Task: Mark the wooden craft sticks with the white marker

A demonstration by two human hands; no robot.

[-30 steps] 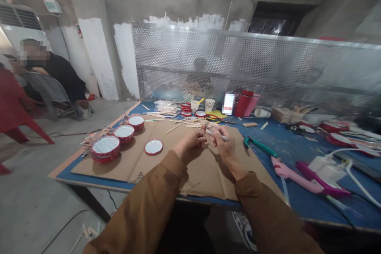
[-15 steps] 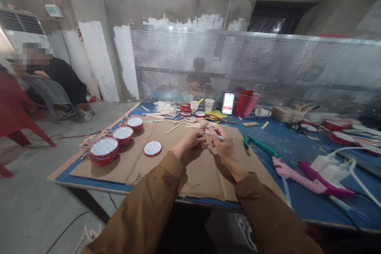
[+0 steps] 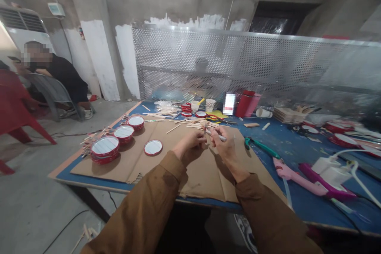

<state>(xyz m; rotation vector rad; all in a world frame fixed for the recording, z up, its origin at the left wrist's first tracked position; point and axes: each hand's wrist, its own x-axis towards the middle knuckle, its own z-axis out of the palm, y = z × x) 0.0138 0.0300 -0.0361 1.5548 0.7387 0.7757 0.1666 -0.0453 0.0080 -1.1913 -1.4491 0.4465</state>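
My left hand (image 3: 190, 145) pinches a thin wooden stick (image 3: 204, 129) upright above the brown cardboard sheet (image 3: 139, 158). My right hand (image 3: 224, 147) grips a white pen (image 3: 218, 137), with its end close to that stick. Loose wooden craft sticks (image 3: 198, 124) lie just beyond both hands. To the left, a single red-rimmed round mirror (image 3: 153, 147) rests on the cardboard, near a row of red-rimmed round pieces, the closest stacked (image 3: 105, 150).
The blue table (image 3: 297, 158) holds a green-handled tool (image 3: 262, 148), a pink glue gun (image 3: 293, 180), a magenta glue gun (image 3: 327, 186), and white cords. A seated person (image 3: 59, 73) is at far left. A perforated metal panel (image 3: 238, 59) stands behind the table, with another person (image 3: 201, 77) beyond it.
Both hands keep their hold and stay almost still. The whole scene has shifted slightly in the view with my head.
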